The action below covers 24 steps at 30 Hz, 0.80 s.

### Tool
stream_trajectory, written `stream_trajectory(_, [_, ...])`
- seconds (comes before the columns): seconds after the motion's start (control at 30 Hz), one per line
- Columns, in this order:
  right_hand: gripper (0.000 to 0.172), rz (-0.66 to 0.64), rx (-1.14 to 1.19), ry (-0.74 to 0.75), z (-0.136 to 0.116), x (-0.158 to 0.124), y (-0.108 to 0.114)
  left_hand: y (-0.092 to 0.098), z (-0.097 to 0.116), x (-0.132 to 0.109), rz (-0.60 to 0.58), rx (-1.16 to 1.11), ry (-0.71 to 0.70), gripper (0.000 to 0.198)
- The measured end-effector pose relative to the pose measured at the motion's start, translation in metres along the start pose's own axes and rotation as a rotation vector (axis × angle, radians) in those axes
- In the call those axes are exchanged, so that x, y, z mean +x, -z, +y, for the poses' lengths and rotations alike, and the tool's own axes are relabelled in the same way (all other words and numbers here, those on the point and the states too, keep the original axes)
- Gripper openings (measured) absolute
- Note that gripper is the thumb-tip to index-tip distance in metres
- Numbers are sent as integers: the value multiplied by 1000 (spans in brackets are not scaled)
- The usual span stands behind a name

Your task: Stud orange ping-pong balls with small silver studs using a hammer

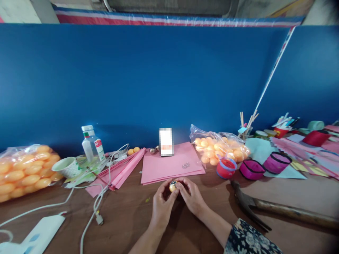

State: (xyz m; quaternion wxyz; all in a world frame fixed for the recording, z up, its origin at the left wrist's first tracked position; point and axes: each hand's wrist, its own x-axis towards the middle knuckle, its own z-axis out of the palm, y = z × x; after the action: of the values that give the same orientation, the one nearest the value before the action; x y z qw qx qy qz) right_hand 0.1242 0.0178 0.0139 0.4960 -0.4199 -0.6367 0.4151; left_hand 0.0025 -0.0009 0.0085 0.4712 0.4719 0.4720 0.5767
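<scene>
Both my hands meet over the brown table (132, 218) near its middle, pinching one small orange ball (173, 186) between their fingertips. My left hand (162, 204) grips it from the left and below. My right hand (191, 198) closes on it from the right, its sleeve patterned dark. The ball shows a dark mark on top. Just beyond the hands lies a stack of pink paper sheets (171, 164) with a small metal ring (185, 165) on it.
Bags of orange balls sit at far left (22, 171) and right of centre (221, 146). A clear bottle (91, 143), paper cup (67, 166), white cables (97, 203), pink folded strips (124, 169), red and magenta cups (251, 169) and a hammer (265, 206) surround the hands.
</scene>
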Motion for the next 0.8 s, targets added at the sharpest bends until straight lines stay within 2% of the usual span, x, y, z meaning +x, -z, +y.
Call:
stream_trajectory(0.43, [17,-15,-22,21,3,0,1,5,-10,1,-13,67,-10,44])
stream_trajectory(0.8, [18,43,-65,19,1,3,2,5,-11,0,-16,60,-14,45])
